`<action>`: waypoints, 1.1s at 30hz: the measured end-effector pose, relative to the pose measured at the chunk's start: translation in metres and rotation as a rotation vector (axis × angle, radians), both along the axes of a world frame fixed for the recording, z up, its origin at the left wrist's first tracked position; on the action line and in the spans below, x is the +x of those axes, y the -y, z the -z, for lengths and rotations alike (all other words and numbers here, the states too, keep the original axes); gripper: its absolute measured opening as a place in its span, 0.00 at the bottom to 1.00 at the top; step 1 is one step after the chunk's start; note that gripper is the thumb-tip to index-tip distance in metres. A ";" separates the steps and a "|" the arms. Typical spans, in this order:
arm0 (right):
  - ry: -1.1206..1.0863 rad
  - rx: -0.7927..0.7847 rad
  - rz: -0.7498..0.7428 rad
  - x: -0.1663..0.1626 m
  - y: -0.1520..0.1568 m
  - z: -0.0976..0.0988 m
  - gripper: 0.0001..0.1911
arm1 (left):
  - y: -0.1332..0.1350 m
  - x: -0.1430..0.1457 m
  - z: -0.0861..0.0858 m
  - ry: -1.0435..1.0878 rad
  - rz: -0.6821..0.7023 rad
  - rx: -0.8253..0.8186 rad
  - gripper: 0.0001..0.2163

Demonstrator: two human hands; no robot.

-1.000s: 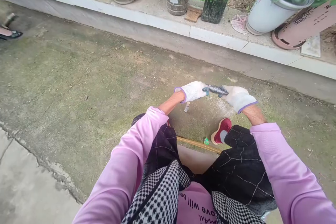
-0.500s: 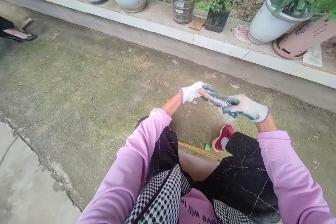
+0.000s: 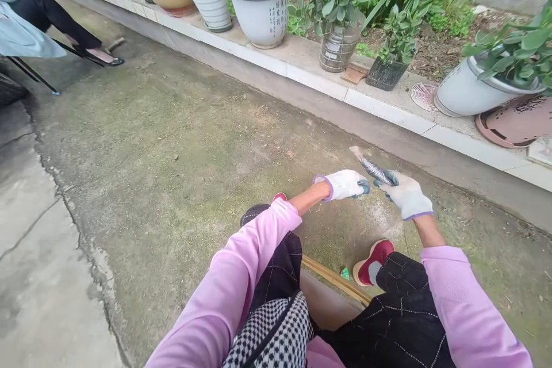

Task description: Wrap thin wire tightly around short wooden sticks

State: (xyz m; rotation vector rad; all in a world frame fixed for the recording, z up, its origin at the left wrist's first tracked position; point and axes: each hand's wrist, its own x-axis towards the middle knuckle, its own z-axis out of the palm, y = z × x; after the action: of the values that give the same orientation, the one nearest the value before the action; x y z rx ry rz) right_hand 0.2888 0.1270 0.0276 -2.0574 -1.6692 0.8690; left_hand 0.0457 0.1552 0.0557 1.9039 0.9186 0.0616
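My right hand (image 3: 405, 194), in a white glove with blue-green coated fingers, grips a short rod-like piece (image 3: 374, 170). Its middle is silvery and dark with slanting ridges, like something wound round it, and its pale end points up and left, away from me. What exactly it is, I cannot make out. Just left of it is my left hand (image 3: 346, 185), gloved the same way, apart from the rod. Its fingers are curled together, and whatever may be inside them is hidden. Both hands are above the concrete ground, in front of my knees.
A low ledge (image 3: 317, 83) with potted plants runs across the top. Below my hands are a red shoe (image 3: 374, 261), a wooden bar (image 3: 334, 279) and a green scrap (image 3: 345, 273). At far left, another person's leg (image 3: 64, 17) shows beside a chair.
My left hand has come off the rod's pale end and dropped below it. My right hand still holds the rod, now tilted up more. The view has swung, showing more of the seated person.
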 end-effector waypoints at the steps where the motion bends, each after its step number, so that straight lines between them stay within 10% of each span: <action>1: 0.043 -0.006 -0.037 -0.002 -0.001 0.002 0.21 | 0.000 -0.001 -0.004 -0.045 0.013 0.038 0.10; 33: 0.228 0.014 -0.134 -0.008 -0.018 0.026 0.23 | -0.008 0.006 0.004 -0.173 0.100 0.174 0.15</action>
State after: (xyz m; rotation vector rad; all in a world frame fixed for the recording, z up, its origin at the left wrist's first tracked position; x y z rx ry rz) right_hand 0.2807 0.1446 0.0015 -2.1217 -1.9450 0.6815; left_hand 0.0516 0.1627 0.0513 2.1398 0.9568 -0.0871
